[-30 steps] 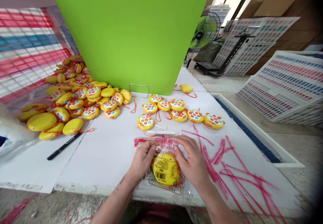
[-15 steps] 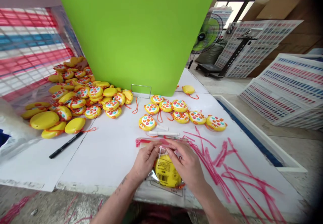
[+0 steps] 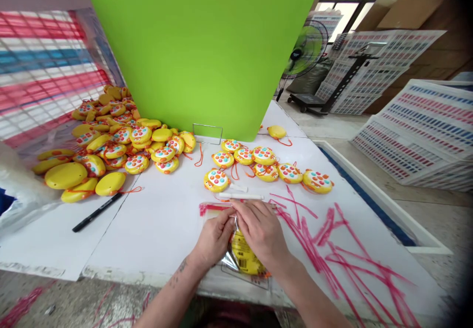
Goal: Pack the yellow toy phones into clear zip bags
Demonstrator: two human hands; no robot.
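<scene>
We find the toy (image 3: 251,264) inside a clear bag (image 3: 229,260), at the near edge of the table (image 3: 158,239), between the two hands. It lies with its plain yellow side up; print and a barcode show on that face, the barcode nearer to us. The visible part of its outline runs from the gathered neck of the bag back towards us, slanting slightly to the right at the near end, where a bit of orange shows. The right hand covers much of the far right part, so we cannot tell where the head points or settle the long axis.

The left hand (image 3: 215,234) pinches the neck of the bag narrowly between thumb and fingers. The right hand (image 3: 263,230) closes on the same neck, its fingers bent over the top; its thumb is mostly hidden.

Just beyond the hands, we note a white pen (image 3: 242,196) lying crosswise, its long axis left to right. Loose toys (image 3: 244,156) lie farther off, dotted faces up. A black pen (image 3: 96,213) lies slantwise at the left, near the pile (image 3: 125,146).
</scene>
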